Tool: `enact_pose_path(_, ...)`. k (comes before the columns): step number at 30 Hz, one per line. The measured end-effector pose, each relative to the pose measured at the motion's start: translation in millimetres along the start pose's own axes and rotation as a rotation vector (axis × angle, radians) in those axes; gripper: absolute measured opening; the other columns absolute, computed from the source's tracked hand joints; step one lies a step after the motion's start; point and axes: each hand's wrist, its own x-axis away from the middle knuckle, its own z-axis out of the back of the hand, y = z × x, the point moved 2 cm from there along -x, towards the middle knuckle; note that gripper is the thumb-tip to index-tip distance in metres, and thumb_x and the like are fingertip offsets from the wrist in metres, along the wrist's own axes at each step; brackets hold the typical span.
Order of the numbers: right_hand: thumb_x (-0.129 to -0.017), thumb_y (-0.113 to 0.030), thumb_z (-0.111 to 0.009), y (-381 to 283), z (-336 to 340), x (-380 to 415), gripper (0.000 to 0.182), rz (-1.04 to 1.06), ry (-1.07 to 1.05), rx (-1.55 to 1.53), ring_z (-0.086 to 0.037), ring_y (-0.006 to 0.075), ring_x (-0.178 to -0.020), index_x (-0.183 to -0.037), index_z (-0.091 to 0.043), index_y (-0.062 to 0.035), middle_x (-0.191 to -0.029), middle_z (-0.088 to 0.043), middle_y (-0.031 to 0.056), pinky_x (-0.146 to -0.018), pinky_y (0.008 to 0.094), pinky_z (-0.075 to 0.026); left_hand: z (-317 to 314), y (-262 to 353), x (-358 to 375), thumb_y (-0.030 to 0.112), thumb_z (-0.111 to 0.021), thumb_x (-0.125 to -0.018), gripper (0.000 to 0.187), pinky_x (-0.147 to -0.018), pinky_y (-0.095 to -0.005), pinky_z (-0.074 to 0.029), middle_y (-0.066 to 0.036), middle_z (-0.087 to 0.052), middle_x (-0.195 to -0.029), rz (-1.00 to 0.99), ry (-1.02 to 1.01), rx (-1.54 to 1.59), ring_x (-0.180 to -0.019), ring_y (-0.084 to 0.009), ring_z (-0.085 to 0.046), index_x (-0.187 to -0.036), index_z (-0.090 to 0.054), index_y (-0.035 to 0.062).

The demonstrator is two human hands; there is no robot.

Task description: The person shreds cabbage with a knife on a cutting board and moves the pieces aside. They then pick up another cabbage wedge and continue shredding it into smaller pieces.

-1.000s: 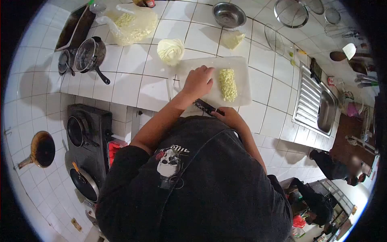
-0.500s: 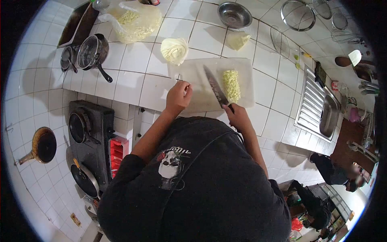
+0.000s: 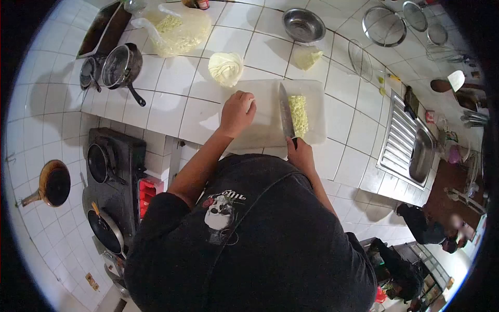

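My right hand grips the handle of a large knife, whose blade points away from me over the cutting board. Just right of the blade lies a pile of chopped pale green cabbage. My left hand is over the board's left part, fingers curled, with a small pale piece at the fingertips that I cannot make out. Beyond it, at the board's far left corner, sits a cut cabbage head. A cabbage wedge lies past the board's far edge.
A plastic bag of chopped cabbage and pans stand at the back left. A metal bowl is at the back, strainers and a sink to the right. A stove is at left; people are lower right.
The knife has turned more upright and moved right, against the chopped cabbage. My left hand has moved slightly right and away from me.
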Motion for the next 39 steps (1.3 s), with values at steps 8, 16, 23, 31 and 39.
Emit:
enact_pose_path(8, -0.101, -0.042, -0.057, -5, 24, 19, 0.046, 0.068, -0.046, -0.001, -0.067, 0.0488, -0.088, -0.096, -0.067, 0.0023, -0.089, -0.07, 0.0287, -0.077, 0.0536, -0.052, 21, -12, -40, 0.017, -0.075, -0.083, 0.047, -0.093, -0.0486, -0.048, -0.022, -0.061, -0.115, -0.009, 0.401, -0.19, -0.107, -0.0409, -0.058, -0.123, -0.057, 0.0001)
enact_pose_path(16, -0.1, -0.043, -0.059, 21, 25, 13, 0.046, 0.18, 0.027, 0.002, -0.068, 0.0447, -0.082, -0.096, -0.066, 0.0026, -0.084, -0.068, 0.0275, -0.074, 0.05, -0.051, 36, -149, -61, 0.043, -0.078, -0.081, 0.061, -0.09, -0.0464, -0.052, -0.022, -0.07, -0.106, 0.612, 0.118, 0.025, -0.103, -0.039, -0.066, -0.117, -0.064, -0.0044)
enact_pose_path(23, -0.098, -0.04, -0.065, 15, 46, 22, 0.044, 0.173, -0.019, -0.012, -0.065, 0.0387, -0.067, -0.088, -0.063, 0.0026, -0.073, -0.065, 0.023, -0.064, 0.0456, -0.049, 21, -154, -98, 0.042, -0.078, -0.08, 0.047, -0.072, -0.0433, -0.053, -0.019, -0.07, -0.085, 0.526, -0.024, 0.096, -0.078, -0.0335, -0.068, -0.091, -0.068, -0.0021)
enact_pose_path(31, -0.096, -0.038, -0.07, 4, 19, 13, 0.044, 0.072, -0.087, -0.326, -0.064, 0.0244, -0.055, -0.087, -0.061, 0.0031, -0.066, -0.063, 0.0156, -0.053, 0.0397, -0.049, 48, -66, -46, 0.02, -0.07, -0.095, 0.03, -0.072, -0.03, -0.057, -0.009, -0.067, -0.101, 0.611, 0.135, 0.715, -0.084, -0.015, -0.066, -0.113, -0.059, -0.0019)
enact_pose_path(39, -0.088, -0.035, -0.08, -63, 20, -16, 0.041, 0.09, -0.019, -0.562, -0.064, 0.0156, -0.057, -0.088, -0.057, -0.0006, -0.072, -0.063, 0.006, -0.052, 0.0309, -0.054, 25, 10, 46, 0.019, -0.065, -0.098, 0.046, -0.09, -0.0356, -0.058, -0.013, -0.065, -0.124, 0.677, -0.156, 1.019, -0.108, -0.0207, -0.067, -0.136, -0.052, -0.0023)
